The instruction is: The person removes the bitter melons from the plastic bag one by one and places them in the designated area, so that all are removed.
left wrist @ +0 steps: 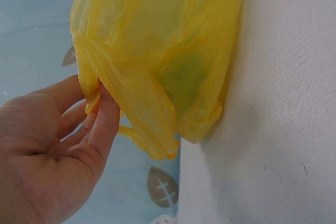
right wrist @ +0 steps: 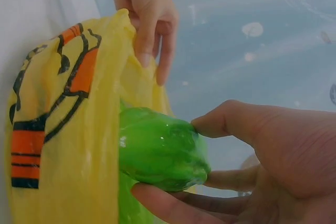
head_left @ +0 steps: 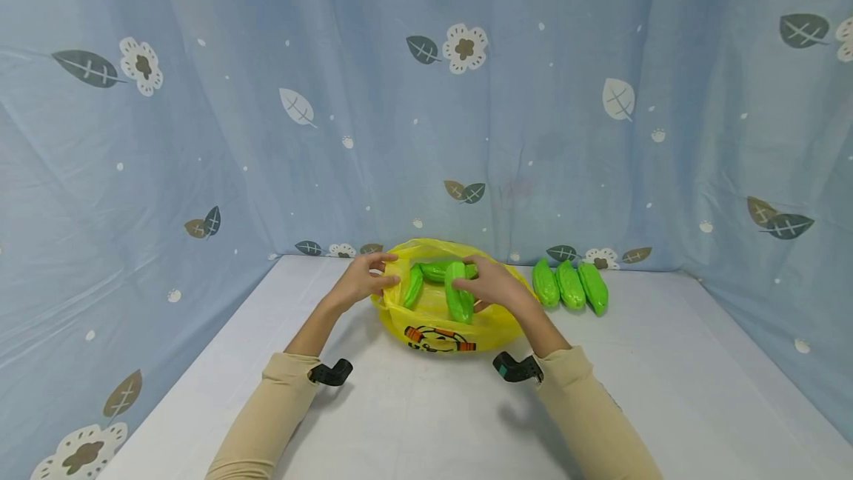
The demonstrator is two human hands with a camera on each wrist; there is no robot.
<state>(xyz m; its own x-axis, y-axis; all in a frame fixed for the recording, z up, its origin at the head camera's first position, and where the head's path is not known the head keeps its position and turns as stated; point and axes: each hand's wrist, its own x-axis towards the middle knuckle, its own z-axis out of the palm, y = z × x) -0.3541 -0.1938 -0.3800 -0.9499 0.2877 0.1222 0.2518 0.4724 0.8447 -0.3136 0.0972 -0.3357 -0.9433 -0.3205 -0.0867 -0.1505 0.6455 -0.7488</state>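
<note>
A yellow plastic bag [head_left: 493, 335] with a cartoon print sits at the table's far side, its mouth spread. My left hand [head_left: 360, 281] pinches the bag's left rim between thumb and fingers; the left wrist view shows the hand [left wrist: 58, 145] beside the gathered film. In my right hand [head_left: 496, 284] is a glossy green cucumber-shaped vegetable [head_left: 457, 295], held over the bag's opening. The right wrist view has its near end [right wrist: 163, 148] between thumb and fingers, the rest within the bag's mouth. Other such green vegetables [head_left: 415, 286] lie inside the bag.
Three more green vegetables [head_left: 571, 285] lie side by side on the white table [head_left: 413, 421], right of the bag. A blue patterned curtain [head_left: 533, 132] hangs behind the table and along both sides.
</note>
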